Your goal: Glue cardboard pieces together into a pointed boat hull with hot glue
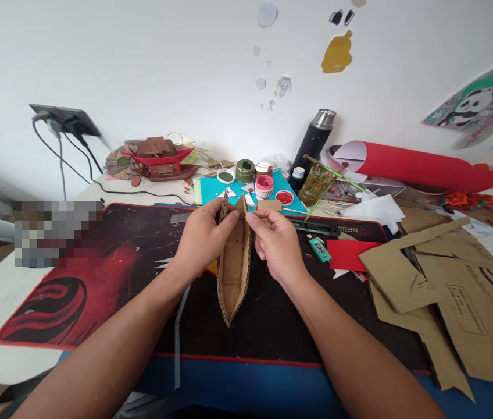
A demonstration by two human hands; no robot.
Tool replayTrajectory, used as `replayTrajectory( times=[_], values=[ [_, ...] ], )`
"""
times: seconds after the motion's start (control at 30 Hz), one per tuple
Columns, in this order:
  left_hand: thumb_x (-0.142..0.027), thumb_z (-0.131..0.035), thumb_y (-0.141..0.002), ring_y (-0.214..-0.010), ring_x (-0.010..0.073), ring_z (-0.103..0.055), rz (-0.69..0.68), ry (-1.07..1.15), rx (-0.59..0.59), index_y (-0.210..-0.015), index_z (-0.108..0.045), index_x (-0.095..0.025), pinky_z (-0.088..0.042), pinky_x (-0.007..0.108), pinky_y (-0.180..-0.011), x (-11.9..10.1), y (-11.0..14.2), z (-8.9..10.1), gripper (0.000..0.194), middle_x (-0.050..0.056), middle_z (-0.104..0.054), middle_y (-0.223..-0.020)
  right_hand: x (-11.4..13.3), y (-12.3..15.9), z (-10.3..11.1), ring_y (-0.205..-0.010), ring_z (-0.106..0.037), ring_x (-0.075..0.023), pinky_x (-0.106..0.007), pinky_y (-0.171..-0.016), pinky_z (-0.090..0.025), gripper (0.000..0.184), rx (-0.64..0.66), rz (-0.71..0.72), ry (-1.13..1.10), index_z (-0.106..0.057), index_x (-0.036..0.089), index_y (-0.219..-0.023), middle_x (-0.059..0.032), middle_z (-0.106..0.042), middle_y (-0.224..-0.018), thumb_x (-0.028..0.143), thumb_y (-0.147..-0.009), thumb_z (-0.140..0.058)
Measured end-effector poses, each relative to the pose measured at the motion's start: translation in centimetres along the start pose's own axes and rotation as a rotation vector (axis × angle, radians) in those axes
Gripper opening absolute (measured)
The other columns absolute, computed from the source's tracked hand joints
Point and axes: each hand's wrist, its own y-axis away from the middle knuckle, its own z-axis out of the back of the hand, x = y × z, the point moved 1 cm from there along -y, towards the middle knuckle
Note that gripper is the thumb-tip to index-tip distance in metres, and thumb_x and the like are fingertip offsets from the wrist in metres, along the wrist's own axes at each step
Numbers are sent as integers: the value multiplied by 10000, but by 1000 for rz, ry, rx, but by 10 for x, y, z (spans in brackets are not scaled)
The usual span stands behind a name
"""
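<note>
A boat-shaped cardboard hull is held upright above the black and red desk mat, its pointed near end toward me. My left hand grips the hull's left wall near the far end, fingers closed on it. My right hand pinches the right wall at the far tip with thumb and fingers. Both forearms reach in from the bottom of the view.
Cardboard sheets and a red paper piece lie at the right. Paint pots, a jar of sticks, a black flask, a red corrugated roll and a finished red model boat stand at the back. Cables hang at the left.
</note>
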Motion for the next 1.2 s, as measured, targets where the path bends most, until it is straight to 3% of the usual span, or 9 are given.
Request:
replayTrajectory(
  times=[0.87,1.2],
  values=[
    [-409,-588,-953,-791,225,-619,-15,-13,2,-876,-643,-221,-431,354,-737,0,1,0,210,14,-705,-831,0,0,-1,-302,-309,-60,-202,-317,-231,320,22,-8,-30,-678,217,-848,139,-426,-444,479,-828,-861],
    [-469,-569,-952,-790,227,-616,-7,-3,16,-874,-654,-219,-431,356,-745,1,1,-2,275,23,-713,-841,0,0,-2,-307,-309,-61,-190,-299,-241,377,10,-18,-27,-675,214,-856,145,-413,-450,522,-794,-883]
  ],
)
